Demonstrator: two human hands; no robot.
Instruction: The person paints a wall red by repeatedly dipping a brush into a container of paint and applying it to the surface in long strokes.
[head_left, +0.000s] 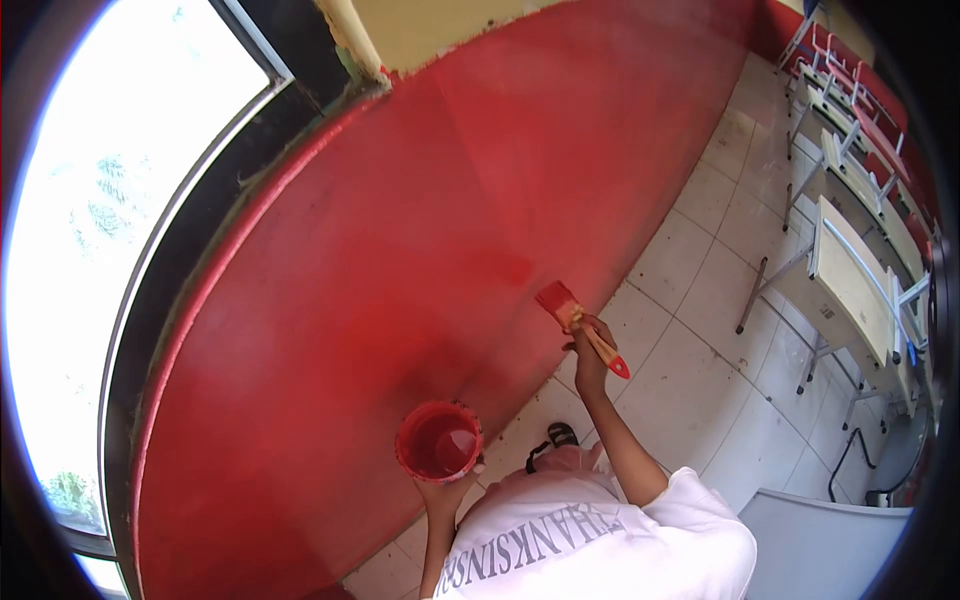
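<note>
In my right hand (590, 340) is a paintbrush (600, 348) with a wooden, red-tipped handle. Its wide red bristles point up and left, close to the lower part of the red wall (400, 250). My left hand (447, 490) holds a red-smeared paint bucket (438, 441) from below and its right side. Red paint shows inside the bucket, with a pale shiny patch on it. Most of the left hand's fingers are hidden by the bucket.
A bright window (110, 220) with a dark frame is at the left. White floor tiles (680, 390) run along the wall's foot. Desks (850, 285) with metal legs and red chairs line the right side. A grey surface (810, 545) is at the lower right.
</note>
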